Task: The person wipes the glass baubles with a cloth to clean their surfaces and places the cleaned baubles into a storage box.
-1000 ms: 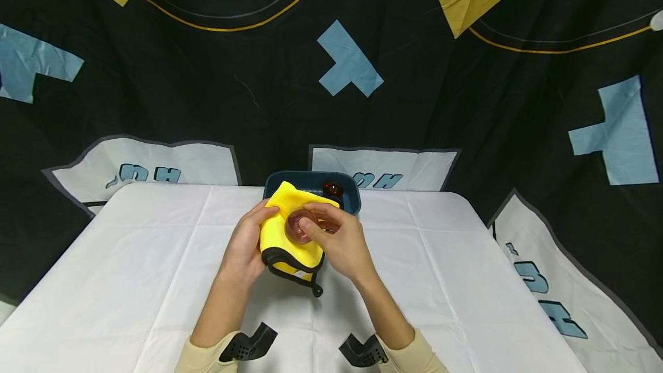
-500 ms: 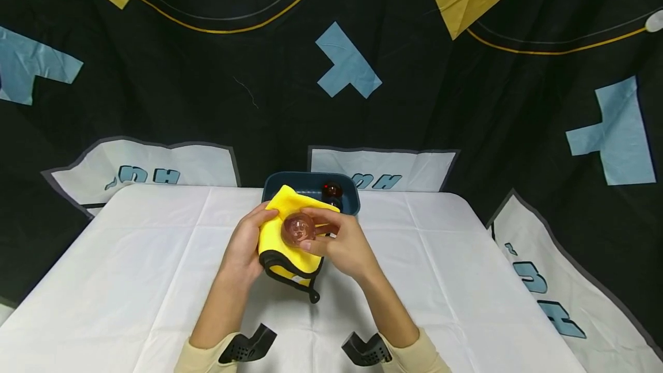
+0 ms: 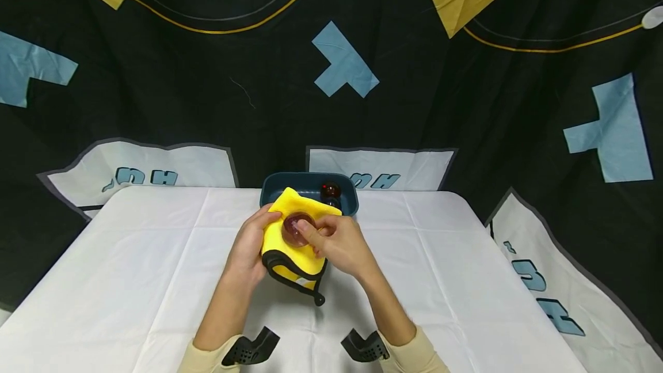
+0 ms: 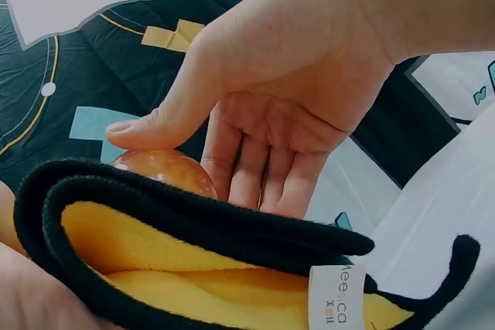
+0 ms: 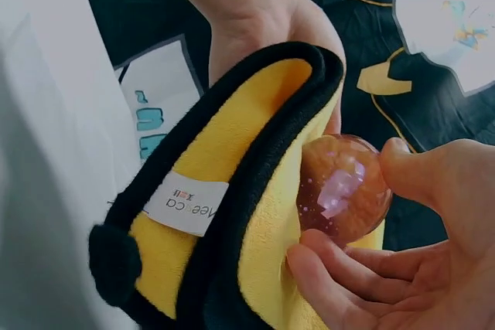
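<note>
A yellow cloth (image 3: 274, 239) with black edging is folded over in my left hand (image 3: 250, 251), which grips it at its left side. Against its face sits a see-through reddish ball (image 3: 292, 235); my right hand (image 3: 340, 247) holds it, thumb on the near side. In the right wrist view the ball (image 5: 344, 183) shows between thumb and fingers, touching the cloth. A white label (image 4: 337, 296) hangs at the cloth's edge in the left wrist view. The left hand's fingers behind the cloth are hidden.
Behind the cloth a dark blue tray (image 3: 270, 182) stands at the table's far edge, partly covered from view. Inside it, at the right, lie a dark red ball (image 3: 330, 189) and a darker one below. A white cloth (image 3: 155, 258) covers the table; a black curtain (image 3: 233, 73) hangs behind.
The right thumb has moved across the ball's front, which was more exposed half a second ago. The left hand keeps its grip on the cloth, almost still.
</note>
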Motion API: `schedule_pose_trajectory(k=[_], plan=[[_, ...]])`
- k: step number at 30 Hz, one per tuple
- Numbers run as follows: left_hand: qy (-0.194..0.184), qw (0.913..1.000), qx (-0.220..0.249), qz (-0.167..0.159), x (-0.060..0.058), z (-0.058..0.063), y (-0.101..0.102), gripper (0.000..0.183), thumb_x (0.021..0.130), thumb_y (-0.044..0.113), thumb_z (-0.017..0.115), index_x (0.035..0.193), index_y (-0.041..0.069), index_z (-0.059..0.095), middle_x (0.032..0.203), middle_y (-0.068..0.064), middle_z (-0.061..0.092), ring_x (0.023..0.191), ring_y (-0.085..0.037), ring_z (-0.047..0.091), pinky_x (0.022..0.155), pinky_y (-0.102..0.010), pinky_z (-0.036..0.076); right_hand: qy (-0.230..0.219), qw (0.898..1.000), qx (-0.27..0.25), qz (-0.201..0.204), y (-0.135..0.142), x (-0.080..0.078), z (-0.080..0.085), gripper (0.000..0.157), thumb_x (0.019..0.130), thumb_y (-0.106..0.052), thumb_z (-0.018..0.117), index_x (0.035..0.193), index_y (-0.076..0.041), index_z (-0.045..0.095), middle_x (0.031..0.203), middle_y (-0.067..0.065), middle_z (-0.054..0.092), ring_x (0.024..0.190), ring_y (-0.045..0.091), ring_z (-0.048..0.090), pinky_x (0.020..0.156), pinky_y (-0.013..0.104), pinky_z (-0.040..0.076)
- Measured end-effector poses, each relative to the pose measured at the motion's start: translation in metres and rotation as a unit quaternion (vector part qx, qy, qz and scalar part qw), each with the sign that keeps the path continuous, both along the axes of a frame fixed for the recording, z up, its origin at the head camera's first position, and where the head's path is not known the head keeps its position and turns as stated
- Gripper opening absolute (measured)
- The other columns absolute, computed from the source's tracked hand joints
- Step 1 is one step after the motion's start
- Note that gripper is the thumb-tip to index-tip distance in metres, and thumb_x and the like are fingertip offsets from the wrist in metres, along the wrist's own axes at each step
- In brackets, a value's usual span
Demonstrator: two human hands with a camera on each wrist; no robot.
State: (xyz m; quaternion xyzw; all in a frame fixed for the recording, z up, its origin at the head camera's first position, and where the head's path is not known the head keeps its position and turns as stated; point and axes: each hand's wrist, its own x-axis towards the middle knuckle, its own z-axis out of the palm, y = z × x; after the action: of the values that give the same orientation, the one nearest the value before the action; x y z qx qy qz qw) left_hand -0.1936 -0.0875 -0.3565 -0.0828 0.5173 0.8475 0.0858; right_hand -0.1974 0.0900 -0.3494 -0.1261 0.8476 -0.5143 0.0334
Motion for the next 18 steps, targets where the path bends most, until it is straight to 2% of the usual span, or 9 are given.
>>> schedule_pose_trajectory(k=[3, 6, 10, 13, 15, 18], plan=[[0.005, 0.9999, 0.012, 0.005, -0.001, 0.0, 0.0, 0.049, 0.103, 0.018, 0.047, 0.151, 0.013, 0.038, 0.148, -0.007, 0.038, 0.133, -0.021, 0.041, 0.118, -0.033, 0.039, 0.014, 1.0, 0.011, -0.005, -0.001, 0.0, 0.001, 0.047, 0.093, -0.049, 0.069, 0.104, -0.004, 0.072, 0.084, 0.006, 0.071, 0.073, 0.018, 0.065, 0.068, 0.029, 0.059], [0.006, 0.9998, 0.018, 0.006, -0.001, -0.001, -0.001, 0.049, 0.104, 0.019, 0.047, 0.152, 0.012, 0.038, 0.148, -0.007, 0.038, 0.133, -0.021, 0.041, 0.118, -0.032, 0.039, 0.03, 0.999, 0.006, -0.017, -0.003, 0.001, 0.001, 0.048, 0.091, -0.048, 0.072, 0.114, -0.005, 0.068, 0.099, 0.005, 0.07, 0.086, 0.018, 0.065, 0.078, 0.03, 0.06], [0.005, 0.9997, 0.022, 0.0, -0.001, -0.001, -0.001, 0.049, 0.105, 0.02, 0.045, 0.152, 0.012, 0.036, 0.148, -0.007, 0.038, 0.134, -0.021, 0.041, 0.117, -0.032, 0.04, 0.081, 0.996, -0.025, -0.022, -0.007, 0.004, 0.0, 0.044, 0.091, -0.037, 0.075, 0.124, -0.011, 0.064, 0.115, 0.006, 0.069, 0.101, 0.021, 0.066, 0.091, 0.035, 0.06], [0.007, 0.9995, 0.029, -0.006, -0.001, -0.002, 0.0, 0.048, 0.105, 0.02, 0.044, 0.152, 0.012, 0.035, 0.149, -0.008, 0.037, 0.135, -0.021, 0.041, 0.117, -0.033, 0.04, 0.109, 0.993, -0.043, -0.012, -0.009, 0.007, 0.002, 0.038, 0.092, -0.029, 0.075, 0.126, -0.015, 0.067, 0.123, 0.005, 0.069, 0.107, 0.023, 0.068, 0.094, 0.037, 0.06], [0.007, 0.9995, 0.029, -0.008, 0.0, -0.001, -0.001, 0.049, 0.105, 0.02, 0.044, 0.152, 0.011, 0.035, 0.149, -0.008, 0.037, 0.135, -0.022, 0.04, 0.118, -0.034, 0.04, 0.107, 0.993, -0.047, 0.0, -0.009, 0.009, 0.003, 0.037, 0.092, -0.026, 0.075, 0.127, -0.015, 0.069, 0.126, 0.004, 0.069, 0.109, 0.023, 0.068, 0.095, 0.037, 0.059], [0.003, 0.9995, 0.031, -0.004, 0.0, 0.0, -0.002, 0.051, 0.105, 0.02, 0.045, 0.154, 0.012, 0.034, 0.152, -0.008, 0.035, 0.137, -0.022, 0.039, 0.119, -0.035, 0.038, 0.082, 0.995, -0.05, 0.027, -0.006, 0.01, 0.007, 0.043, 0.089, -0.018, 0.078, 0.131, -0.014, 0.067, 0.13, 0.005, 0.067, 0.114, 0.024, 0.067, 0.097, 0.036, 0.058]])
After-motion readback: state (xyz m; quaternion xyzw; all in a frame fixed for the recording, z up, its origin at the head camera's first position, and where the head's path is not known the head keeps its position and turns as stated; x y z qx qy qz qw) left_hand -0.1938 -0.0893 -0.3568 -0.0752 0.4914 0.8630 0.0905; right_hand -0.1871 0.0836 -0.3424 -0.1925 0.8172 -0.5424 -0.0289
